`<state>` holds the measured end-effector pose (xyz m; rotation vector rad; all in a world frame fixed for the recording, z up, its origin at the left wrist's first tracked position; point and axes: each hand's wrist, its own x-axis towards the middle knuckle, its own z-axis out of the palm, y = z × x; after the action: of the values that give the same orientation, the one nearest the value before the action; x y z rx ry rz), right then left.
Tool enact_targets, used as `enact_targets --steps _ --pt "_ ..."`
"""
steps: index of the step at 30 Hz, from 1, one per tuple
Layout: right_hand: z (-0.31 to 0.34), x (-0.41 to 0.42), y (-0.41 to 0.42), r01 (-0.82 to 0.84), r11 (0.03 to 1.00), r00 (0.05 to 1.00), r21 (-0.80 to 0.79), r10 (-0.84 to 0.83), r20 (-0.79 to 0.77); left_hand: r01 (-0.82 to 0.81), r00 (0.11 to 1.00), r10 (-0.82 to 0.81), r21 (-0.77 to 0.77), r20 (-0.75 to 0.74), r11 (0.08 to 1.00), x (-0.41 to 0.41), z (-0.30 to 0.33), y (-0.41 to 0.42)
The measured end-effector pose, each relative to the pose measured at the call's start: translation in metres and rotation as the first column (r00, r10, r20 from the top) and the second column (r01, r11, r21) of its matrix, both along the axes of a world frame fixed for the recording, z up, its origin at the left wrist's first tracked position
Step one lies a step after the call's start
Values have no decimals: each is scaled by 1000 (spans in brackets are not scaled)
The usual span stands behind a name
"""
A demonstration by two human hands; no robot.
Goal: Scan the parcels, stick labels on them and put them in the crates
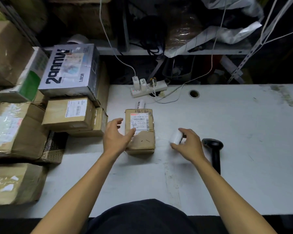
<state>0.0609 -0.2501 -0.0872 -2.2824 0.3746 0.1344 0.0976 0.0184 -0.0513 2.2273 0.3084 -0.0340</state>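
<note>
Two hands [116, 137], one parcel [140, 132], one scanner [213, 149].

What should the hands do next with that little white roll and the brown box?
Probably peel a label off the white roll, which the right hand holds, and stick it on the brown parcel. The left hand is at the parcel's side, and the black scanner lies set down on the table.

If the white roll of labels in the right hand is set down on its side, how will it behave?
The white cylindrical roll of labels would probably roll on the smooth pale table, being round. It looks light: the right hand holds it with fingertips alone. Stood on its flat end, it should stay put.
</note>
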Motion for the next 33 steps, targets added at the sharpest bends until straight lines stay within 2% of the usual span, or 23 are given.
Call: enact_targets --steps 1,2,4,6,10,13,15,18,21,23,25,27,30,31,33 --pt "12 1 6 -22 996 997 81 16 75 55 993 -56 8 106 998 -2 6 -6" --pt "25 2 14 -62 986 989 156 40 140 138 982 -131 -43 136 989 -2 13 -13" --pt "49 1 30 -183 950 963 252 121 242 286 951 -308 -299 -27 910 -3 28 -31" --pt "63 0 43 -290 917 930 273 202 308 289 883 -439 -543 -168 788 -1 39 -45" --pt "68 -2 53 -257 899 955 355 181 233 248 896 -417 -607 -153 755 3 47 -41" --pt "69 -3 51 -165 826 986 539 153 66 179 917 -356 -611 -181 771 3 50 -31" --pt "72 -4 53 -144 707 983 692 182 19 135 931 -318 -640 -179 756 2 51 -26" --pt "73 -4 58 -83 427 981 901 193 -1 78 947 -274 -709 -168 701 -1 51 -22" --pt "74 -5 60 -20 173 980 985 200 -15 37 956 -242 -749 -166 662 -4 56 -21" --pt "76 -5 61 24 84 983 996 179 -38 37 966 -216 -756 -140 654 -3 55 -20" --pt "76 -5 62 49 78 986 996 157 -61 49 978 -185 -751 -99 658 -2 55 -18" --pt "73 -5 62 53 122 989 991 128 -69 83 987 -154 -700 -39 710 -2 54 -19" --pt "69 -5 63 71 225 995 972 52 -85 165 981 -111 -387 158 907 -7 52 -20" --pt "68 -5 63 71 271 996 960 35 -84 219 959 -146 -308 242 926 -9 53 -21" --pt "70 -6 63 55 337 997 940 26 -67 378 911 -300 -285 282 881 -14 56 -23"
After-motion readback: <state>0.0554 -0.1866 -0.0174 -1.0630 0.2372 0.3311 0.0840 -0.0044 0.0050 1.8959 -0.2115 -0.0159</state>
